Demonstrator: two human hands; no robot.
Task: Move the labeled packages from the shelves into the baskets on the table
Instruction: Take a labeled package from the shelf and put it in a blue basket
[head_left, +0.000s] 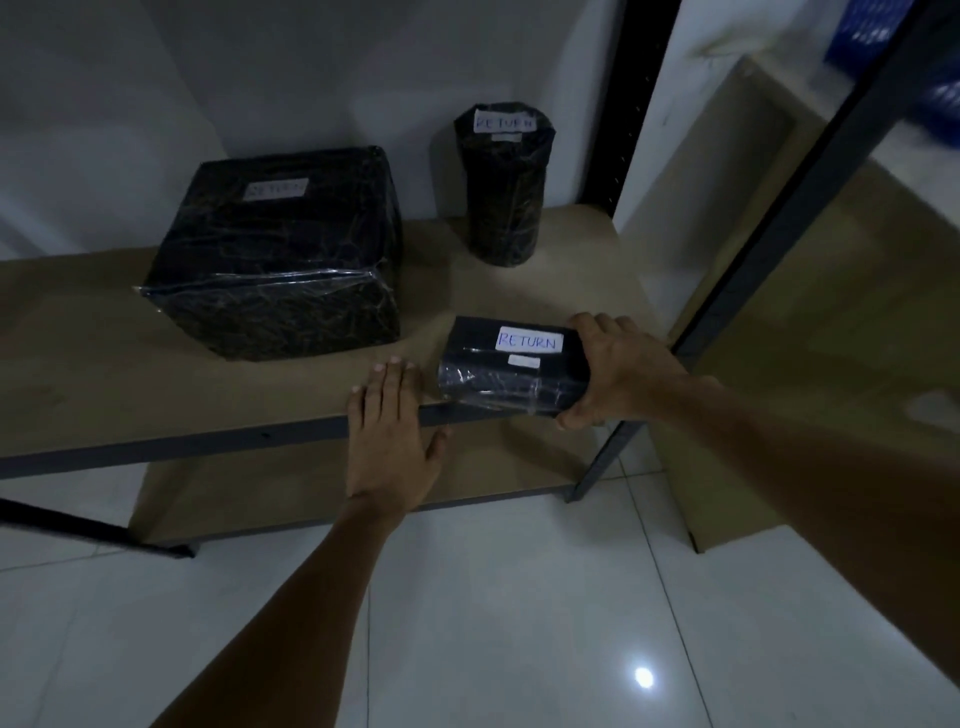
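Note:
Three black plastic-wrapped packages with white RETURN labels sit on a tan shelf board (78, 332). The small box-shaped package (506, 369) lies at the shelf's front edge, and my right hand (623, 371) grips its right end, thumb on the near side. My left hand (392, 421) lies flat with fingers spread on the shelf edge, just left of that package and not holding it. A large boxy package (280, 254) stands behind to the left. A tall cylindrical package (504, 182) stands upright at the back right. No basket is in view.
The shelf has a dark metal front rail (208, 441) and black uprights (636, 104). A lower tan shelf board (291, 493) shows beneath. A second shelf unit (831, 312) stands to the right, with something blue (935, 62) at the top right. White floor tiles (519, 623) lie below.

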